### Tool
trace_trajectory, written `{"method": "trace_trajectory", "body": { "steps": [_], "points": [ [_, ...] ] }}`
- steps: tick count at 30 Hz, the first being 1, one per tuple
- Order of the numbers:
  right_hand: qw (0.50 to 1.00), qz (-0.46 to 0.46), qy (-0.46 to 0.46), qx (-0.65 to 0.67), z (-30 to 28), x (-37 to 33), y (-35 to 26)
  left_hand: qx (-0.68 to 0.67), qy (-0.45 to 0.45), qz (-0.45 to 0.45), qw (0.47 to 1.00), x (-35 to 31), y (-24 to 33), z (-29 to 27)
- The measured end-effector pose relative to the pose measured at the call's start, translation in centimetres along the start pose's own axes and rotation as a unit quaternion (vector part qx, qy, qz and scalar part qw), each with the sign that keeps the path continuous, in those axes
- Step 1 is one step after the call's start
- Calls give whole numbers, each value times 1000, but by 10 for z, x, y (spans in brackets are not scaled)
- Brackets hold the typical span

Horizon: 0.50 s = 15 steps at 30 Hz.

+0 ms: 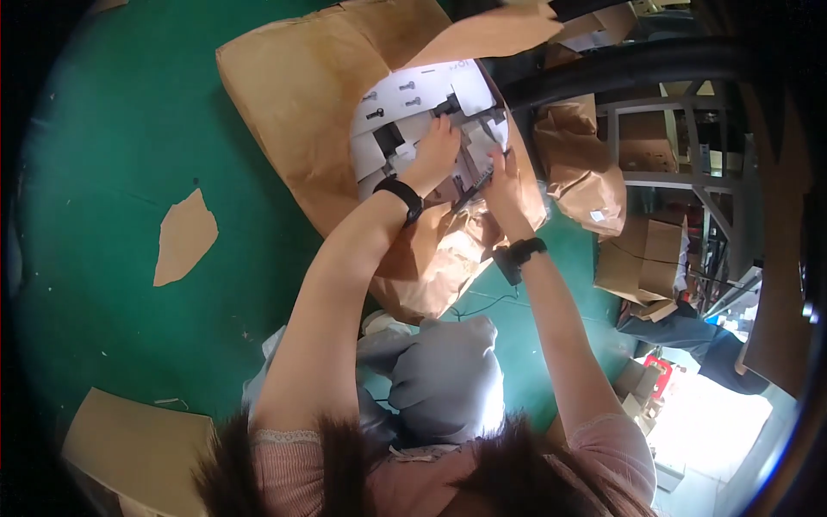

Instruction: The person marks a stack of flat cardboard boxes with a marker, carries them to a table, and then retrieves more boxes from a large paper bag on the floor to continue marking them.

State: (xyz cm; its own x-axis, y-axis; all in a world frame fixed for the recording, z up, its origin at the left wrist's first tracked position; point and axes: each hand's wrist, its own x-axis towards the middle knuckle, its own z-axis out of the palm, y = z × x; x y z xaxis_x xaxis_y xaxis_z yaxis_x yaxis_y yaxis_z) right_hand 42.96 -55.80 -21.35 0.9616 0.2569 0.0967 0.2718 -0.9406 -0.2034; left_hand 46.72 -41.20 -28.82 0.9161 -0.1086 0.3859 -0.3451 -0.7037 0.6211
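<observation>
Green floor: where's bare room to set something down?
Mostly bare: the floor between paper scrap and torn brown wrapping, down toward the cardboard at lower left. Crowded: the right, around an open box, and the wrapping's opening, where the left hand and right hand reach among parts.

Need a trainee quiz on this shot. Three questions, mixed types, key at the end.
1. True or false: the loose paper scrap lies to the right of the large brown paper wrapping.

2. Multiple choice: what colour is the floor?
A) grey
B) green
C) red

3. Short answer: where are the left hand and the right hand?

Key
1. False; it lies to the left.
2. B
3. Both at the opening in the large brown paper wrapping.
</observation>
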Motion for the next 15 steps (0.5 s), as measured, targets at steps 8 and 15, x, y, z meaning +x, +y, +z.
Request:
{"method": "trace_trajectory", "body": {
  "steps": [8,15],
  "points": [
    [999,31,-45,4,-15,-27,38,10,-101,13,995,3,-10,-10],
    [983,164,78,25,-26,-41,55,-483,115,-89,863,4,65,87]
  ]
}}
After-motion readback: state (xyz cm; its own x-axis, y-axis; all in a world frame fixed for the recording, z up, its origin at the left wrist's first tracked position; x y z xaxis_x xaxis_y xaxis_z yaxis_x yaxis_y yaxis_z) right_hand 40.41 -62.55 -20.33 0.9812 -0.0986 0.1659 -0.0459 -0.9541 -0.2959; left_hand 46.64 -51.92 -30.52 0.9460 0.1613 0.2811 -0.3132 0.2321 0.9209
